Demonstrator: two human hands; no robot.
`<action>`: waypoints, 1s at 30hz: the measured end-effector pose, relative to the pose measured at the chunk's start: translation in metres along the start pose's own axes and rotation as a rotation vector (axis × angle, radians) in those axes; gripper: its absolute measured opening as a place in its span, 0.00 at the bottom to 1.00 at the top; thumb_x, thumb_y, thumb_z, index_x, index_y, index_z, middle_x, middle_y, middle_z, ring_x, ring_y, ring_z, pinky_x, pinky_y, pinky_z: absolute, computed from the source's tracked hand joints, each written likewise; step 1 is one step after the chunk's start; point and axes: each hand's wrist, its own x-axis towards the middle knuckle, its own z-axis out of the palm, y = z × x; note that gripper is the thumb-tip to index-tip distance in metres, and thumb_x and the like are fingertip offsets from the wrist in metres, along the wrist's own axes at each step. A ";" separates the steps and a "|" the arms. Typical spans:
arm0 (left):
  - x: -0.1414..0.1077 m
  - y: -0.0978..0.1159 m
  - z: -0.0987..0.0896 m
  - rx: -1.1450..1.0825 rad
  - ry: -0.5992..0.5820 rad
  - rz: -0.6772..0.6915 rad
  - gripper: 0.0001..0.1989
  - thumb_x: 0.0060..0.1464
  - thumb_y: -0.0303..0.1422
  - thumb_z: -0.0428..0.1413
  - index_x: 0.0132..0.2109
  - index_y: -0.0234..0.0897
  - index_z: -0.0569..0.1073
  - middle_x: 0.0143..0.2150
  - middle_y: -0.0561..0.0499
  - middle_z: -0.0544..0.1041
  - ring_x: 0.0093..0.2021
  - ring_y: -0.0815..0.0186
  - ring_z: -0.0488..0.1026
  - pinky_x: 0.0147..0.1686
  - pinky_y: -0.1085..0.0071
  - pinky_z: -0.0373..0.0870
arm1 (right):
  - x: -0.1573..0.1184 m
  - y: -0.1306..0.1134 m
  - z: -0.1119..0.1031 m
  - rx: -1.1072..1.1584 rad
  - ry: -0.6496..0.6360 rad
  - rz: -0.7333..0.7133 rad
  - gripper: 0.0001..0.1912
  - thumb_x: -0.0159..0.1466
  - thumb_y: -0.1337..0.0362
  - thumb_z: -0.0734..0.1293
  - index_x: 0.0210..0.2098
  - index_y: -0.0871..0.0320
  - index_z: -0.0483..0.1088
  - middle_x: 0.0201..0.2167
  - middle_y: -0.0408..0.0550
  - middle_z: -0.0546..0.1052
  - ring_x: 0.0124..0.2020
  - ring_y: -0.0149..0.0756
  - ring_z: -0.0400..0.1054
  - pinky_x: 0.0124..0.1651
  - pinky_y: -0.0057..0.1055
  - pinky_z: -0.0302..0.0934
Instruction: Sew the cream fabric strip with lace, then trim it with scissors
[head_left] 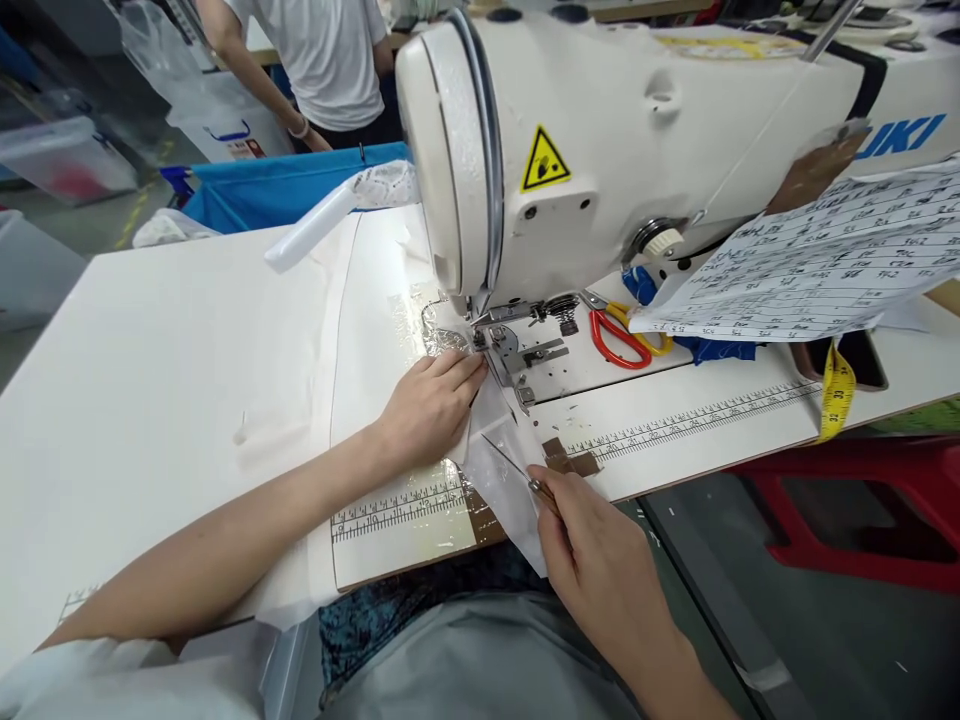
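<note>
Head view: the white cloth (510, 505) lies at the centre of the frame, running from beside the presser foot of the sewing machine (600, 120) down over the front edge of the table (187, 340), where its lower corner hangs free. The left hand (435, 405) rests palm down at centre, its fingers close together and their tips next to the presser foot; whether they pinch the cloth or only press it, I cannot tell. The right hand (596, 550), lower right of centre, has its fingers wrapped around the handle of a pointed tool (535, 487), whose thin metal shaft lies across the cloth.

The cloth looks thin and slightly sheer, so it is probably very light, limp, quick to slide or pucker, and easy to snag on that point. It seems best held flat under spread fingertips near the presser foot, with the hanging end lightly supported.
</note>
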 end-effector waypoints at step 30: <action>-0.009 0.026 -0.008 0.019 -0.004 -0.021 0.23 0.65 0.31 0.42 0.60 0.20 0.67 0.61 0.36 0.68 0.63 0.51 0.61 0.63 0.53 0.59 | 0.037 0.002 -0.007 -0.069 -0.061 0.003 0.09 0.60 0.72 0.53 0.26 0.56 0.56 0.20 0.39 0.61 0.19 0.30 0.51 0.25 0.30 0.45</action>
